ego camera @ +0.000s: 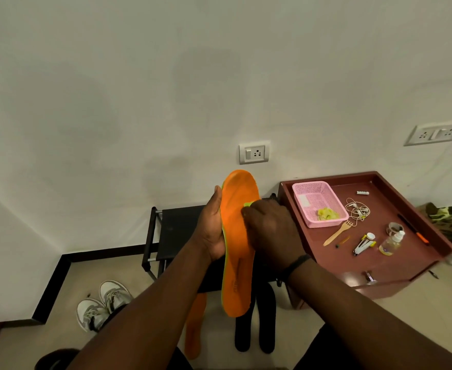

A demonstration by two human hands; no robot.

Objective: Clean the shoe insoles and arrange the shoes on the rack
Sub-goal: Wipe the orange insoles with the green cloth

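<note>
**Orange insole held up over the rack**

The left hand (pixel 211 231) grips the orange insole (pixel 238 244) upright by its edge — the right hand (pixel 270 231) pinches a yellow-green cloth (pixel 247 204) against its face. Below, the black rack (pixel 175 231); 2 grey-white shoes (pixel 103 305) sit on the floor.

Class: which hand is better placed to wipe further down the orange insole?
Right. The right hand already presses the green cloth on the orange insole; the left hand grips its edge.
</note>
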